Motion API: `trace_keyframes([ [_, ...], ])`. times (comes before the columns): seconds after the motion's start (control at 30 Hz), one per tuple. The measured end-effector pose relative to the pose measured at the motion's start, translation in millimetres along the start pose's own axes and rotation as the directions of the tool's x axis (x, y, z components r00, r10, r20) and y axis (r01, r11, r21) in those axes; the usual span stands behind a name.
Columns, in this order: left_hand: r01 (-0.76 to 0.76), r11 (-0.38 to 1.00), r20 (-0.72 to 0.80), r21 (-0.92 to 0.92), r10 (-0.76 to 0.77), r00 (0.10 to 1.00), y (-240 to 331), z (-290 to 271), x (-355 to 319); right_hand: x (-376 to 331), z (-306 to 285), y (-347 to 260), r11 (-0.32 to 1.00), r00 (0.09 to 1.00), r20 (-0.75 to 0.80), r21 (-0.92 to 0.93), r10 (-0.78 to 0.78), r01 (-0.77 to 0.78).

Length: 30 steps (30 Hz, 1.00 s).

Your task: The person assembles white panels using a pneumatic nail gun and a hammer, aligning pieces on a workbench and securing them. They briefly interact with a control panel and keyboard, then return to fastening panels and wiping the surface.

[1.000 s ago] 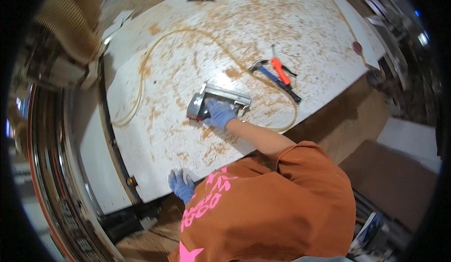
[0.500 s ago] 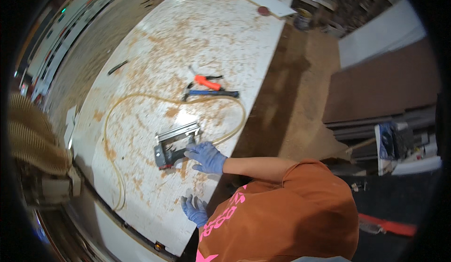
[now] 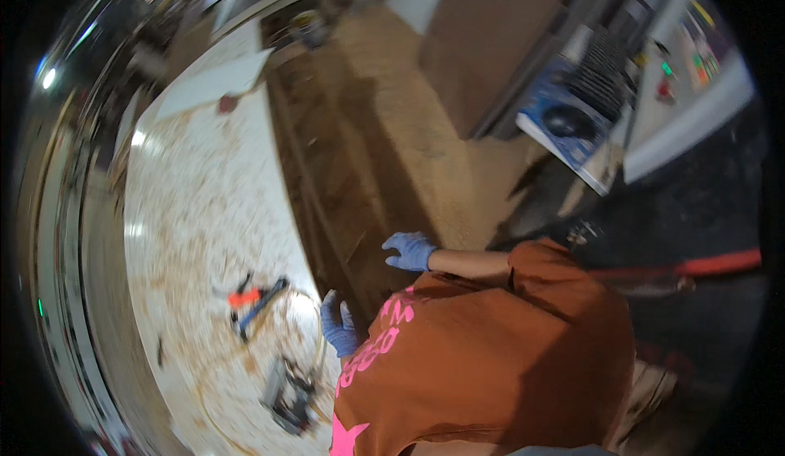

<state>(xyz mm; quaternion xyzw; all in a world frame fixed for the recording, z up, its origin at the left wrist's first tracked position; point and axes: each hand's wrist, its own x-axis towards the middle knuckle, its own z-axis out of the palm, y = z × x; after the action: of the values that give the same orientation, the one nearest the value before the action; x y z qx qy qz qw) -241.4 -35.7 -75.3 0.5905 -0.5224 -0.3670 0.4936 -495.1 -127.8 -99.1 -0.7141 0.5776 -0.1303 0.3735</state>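
Note:
My left hand [image 3: 339,326], in a blue glove, is open, its fingers apart by the near edge of the white worktable [image 3: 219,141]. My right hand [image 3: 410,252], gloved alike, is off the table over the floor, empty with loosely bent fingers. The grey-black pneumatic nail gun [image 3: 288,396] lies on the tabletop, blurred, below and left of my left hand. Its yellowish air hose [image 3: 320,325] curves near that hand. Farther in lie a blue-handled hammer [image 3: 263,305] and an orange air blow gun [image 3: 244,299], touching or overlapping.
Sawdust covers much of the tabletop. At its far end lie a white panel [image 3: 214,88] and a dark red round thing [image 3: 227,104]. A bucket [image 3: 307,28] stands beyond. Brown boards [image 3: 482,39] lean at the right, near a blue-and-white box [image 3: 564,125] and a white-edged counter [image 3: 695,125].
My right hand has left the nail gun, which stays lying on the table, and moved off past the table edge. My view has turned to the right.

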Motion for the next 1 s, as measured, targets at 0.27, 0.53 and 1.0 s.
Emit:
trace_keyframes([
  [0.27,-0.169,0.985,0.498,0.013,0.141,0.856,13,149,136,-14,-83,95,0.942,0.946,-0.040,0.111,0.323,-0.317],
  [0.53,-0.477,0.878,0.816,-0.048,0.310,0.489,38,275,227,-41,-65,184,0.763,0.763,-0.249,0.469,0.597,-0.444],
  [1.0,-0.484,0.850,0.930,0.209,-0.019,0.367,44,353,417,149,-91,376,0.758,0.871,-0.028,0.506,0.491,-0.412],
])
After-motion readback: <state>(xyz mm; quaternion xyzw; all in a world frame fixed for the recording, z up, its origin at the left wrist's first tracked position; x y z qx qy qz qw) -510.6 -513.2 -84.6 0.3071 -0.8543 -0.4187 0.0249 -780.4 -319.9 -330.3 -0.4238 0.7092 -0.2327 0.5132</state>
